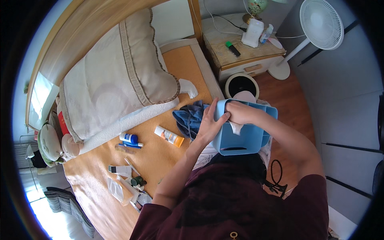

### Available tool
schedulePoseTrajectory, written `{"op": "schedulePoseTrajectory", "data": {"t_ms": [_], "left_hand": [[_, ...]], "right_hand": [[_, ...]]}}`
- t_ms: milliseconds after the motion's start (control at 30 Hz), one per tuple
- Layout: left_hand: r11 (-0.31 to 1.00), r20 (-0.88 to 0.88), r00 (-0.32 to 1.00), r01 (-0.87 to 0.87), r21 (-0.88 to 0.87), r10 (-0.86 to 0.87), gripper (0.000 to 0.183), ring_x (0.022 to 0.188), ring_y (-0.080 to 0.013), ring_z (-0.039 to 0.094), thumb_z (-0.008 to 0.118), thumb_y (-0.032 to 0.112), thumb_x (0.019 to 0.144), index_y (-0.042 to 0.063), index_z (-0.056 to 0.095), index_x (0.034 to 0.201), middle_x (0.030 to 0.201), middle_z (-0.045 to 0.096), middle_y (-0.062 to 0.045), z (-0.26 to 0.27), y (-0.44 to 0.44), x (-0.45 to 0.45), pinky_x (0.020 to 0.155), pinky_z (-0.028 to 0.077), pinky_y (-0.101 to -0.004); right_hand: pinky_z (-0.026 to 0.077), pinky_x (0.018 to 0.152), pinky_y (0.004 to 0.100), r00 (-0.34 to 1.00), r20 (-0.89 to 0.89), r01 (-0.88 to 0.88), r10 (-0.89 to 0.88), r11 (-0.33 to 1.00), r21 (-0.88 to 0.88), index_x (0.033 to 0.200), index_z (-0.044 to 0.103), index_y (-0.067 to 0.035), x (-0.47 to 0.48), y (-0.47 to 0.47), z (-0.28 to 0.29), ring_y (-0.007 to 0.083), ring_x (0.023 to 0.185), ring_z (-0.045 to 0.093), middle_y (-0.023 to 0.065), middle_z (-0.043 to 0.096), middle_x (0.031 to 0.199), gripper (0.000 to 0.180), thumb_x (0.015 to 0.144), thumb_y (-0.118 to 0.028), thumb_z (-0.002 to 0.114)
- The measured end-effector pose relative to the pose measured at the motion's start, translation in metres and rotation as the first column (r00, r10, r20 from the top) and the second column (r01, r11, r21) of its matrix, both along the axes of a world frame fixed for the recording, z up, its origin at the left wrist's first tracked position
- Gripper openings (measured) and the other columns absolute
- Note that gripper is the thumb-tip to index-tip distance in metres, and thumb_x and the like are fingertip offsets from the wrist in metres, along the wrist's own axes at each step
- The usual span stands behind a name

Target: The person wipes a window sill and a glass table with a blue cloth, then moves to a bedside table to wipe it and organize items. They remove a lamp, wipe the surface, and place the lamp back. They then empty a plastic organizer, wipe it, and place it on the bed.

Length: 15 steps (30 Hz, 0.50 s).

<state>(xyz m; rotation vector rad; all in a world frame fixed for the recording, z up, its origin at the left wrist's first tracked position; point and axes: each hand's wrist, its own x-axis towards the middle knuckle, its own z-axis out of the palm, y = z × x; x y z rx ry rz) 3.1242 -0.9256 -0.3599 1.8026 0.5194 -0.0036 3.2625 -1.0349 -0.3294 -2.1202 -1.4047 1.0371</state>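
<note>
A light-blue plastic organizer box (240, 141) with compartments rests on my lap at the bed's edge, its inside facing me. My left hand (208, 123) grips its left wall, with the thumb over the rim. Inside the box, against the same wall, my right hand (240, 111) presses a white wipe or tissue (236, 128); its fingertips are partly hidden. One end of the wipe hangs below the fist. The small compartments on the right side look bare. A crumpled dark-blue cloth (189, 118) lies just beyond my left hand.
On the bed mat (162, 156) lie a white-and-orange tube (169, 136), a blue-and-white bottle (129, 138) and several small items (129, 183). A large pillow (111, 66) is at the head. Beyond stand a waste bin (241, 85), a nightstand (222, 57) and a white fan (321, 24).
</note>
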Motion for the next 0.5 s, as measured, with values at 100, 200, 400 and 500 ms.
{"op": "schedulePoseTrajectory", "data": {"t_ms": [100,200,400,500], "left_hand": [[0.997,-0.014,0.999,0.045,0.060,-0.044,0.088,0.129,-0.0426,0.043,0.061,0.054,0.083,0.009,0.028,0.151,0.139,0.039,-0.031,0.005,0.002,0.007,0.108,0.036,-0.0423],[1.000,-0.056,0.998,0.025,0.010,-0.024,0.087,0.126,-0.0430,0.046,0.061,0.054,0.083,0.009,0.029,0.150,0.138,0.040,-0.031,0.006,0.004,0.010,0.105,0.039,-0.0419],[0.994,-0.027,0.994,0.104,0.042,-0.103,0.088,0.127,-0.0414,0.046,0.059,0.055,0.085,0.009,0.025,0.152,0.141,0.036,-0.030,0.001,0.007,0.008,0.104,0.040,-0.0424],[0.996,-0.054,0.995,0.087,-0.001,-0.087,0.088,0.128,-0.0414,0.045,0.058,0.056,0.086,0.009,0.025,0.152,0.143,0.035,-0.030,-0.001,0.008,0.007,0.106,0.039,-0.0428]], "right_hand": [[0.052,0.074,0.0437,0.986,0.162,-0.027,0.026,1.000,0.008,0.084,0.067,0.006,-0.002,-0.009,0.004,0.0397,0.082,0.065,0.0239,0.067,0.083,0.020,0.084,-0.011,0.058],[0.052,0.077,0.0442,0.984,-0.020,0.180,-0.180,0.984,0.001,0.092,0.066,0.005,-0.003,-0.021,0.015,0.0386,0.087,0.066,0.0247,0.067,0.093,0.024,0.087,-0.018,0.059],[0.051,0.074,0.0319,0.931,-0.220,0.302,-0.291,0.953,0.016,0.098,0.065,0.001,0.006,-0.052,0.052,0.0216,0.083,0.067,0.0150,0.068,0.092,0.025,0.076,-0.011,0.070],[0.052,0.068,0.0330,0.761,0.223,0.419,-0.610,0.724,0.548,0.091,0.064,-0.003,-0.001,-0.060,0.060,0.0261,0.080,0.065,0.0118,0.064,0.086,0.017,0.075,-0.001,0.068]]}}
